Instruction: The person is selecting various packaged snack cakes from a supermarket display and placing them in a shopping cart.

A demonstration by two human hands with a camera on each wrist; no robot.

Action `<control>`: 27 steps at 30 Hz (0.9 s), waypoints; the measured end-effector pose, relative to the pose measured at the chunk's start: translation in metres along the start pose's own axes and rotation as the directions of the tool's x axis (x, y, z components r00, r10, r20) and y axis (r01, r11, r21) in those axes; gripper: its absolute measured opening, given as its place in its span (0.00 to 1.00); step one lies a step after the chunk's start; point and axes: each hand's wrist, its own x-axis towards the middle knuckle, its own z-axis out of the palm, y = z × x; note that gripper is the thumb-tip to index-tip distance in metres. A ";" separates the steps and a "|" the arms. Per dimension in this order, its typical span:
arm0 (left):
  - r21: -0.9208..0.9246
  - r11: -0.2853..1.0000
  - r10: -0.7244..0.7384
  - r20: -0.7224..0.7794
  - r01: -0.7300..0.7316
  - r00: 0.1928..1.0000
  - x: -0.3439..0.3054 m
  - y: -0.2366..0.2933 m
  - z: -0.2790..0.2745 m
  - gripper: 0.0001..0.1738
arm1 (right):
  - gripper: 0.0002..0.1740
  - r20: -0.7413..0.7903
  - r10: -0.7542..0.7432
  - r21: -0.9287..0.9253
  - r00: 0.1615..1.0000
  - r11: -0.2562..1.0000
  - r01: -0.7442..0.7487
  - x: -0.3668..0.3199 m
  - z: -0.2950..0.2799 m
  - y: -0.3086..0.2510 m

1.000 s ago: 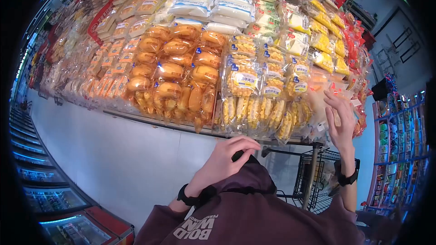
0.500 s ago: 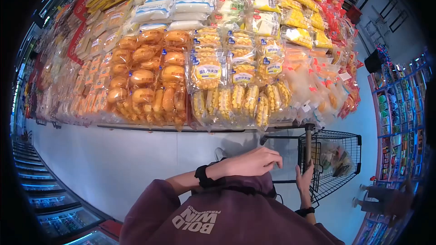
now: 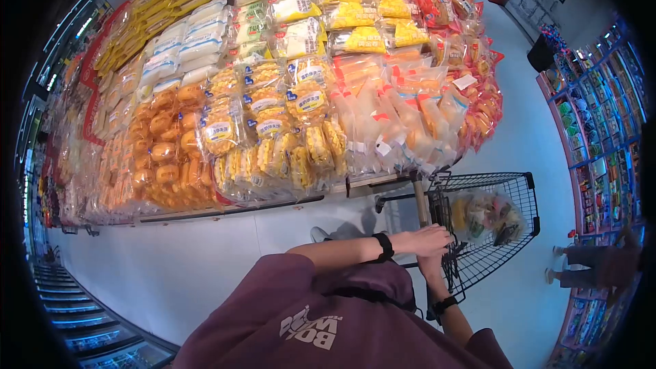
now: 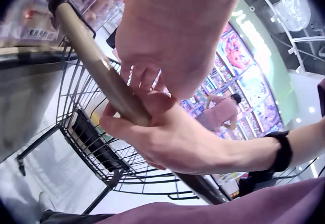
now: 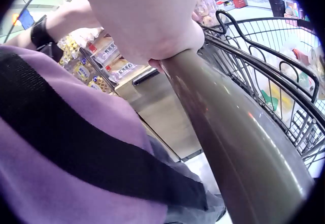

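Observation:
My right hand [image 3: 430, 266] grips the handle bar [image 3: 420, 205] of a black wire shopping cart [image 3: 502, 249]. In the left wrist view the right hand's fingers [image 4: 117, 125] curl round that bar. My left hand [image 3: 424, 238] lies across, just above the right hand, its fingers relaxed and reaching over the handle. Part of the right hand is hidden under it in the head view. Inside the cart sits a clear plastic bag [image 3: 484, 215] with packaged goods.
A long display stand left of the cart is heaped with bagged waffles [image 3: 266, 106], buns [image 3: 164, 150] and breads in clear wrappers [image 3: 383, 106]. Stocked shelves [image 3: 601, 157] line the right side, where another person [image 3: 608, 266] stands. Freezers [image 3: 102, 328] run along the left.
My right hand has come down from the bread packets to the cart handle. The left hand has moved right, over the handle. The view has shifted right along the stand.

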 end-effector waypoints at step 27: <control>0.509 0.378 -0.135 -0.796 0.773 0.590 -0.244 0.021 -0.232 0.31 | 0.40 0.136 -0.784 -0.010 0.606 0.610 0.792 0.187 0.009 -0.321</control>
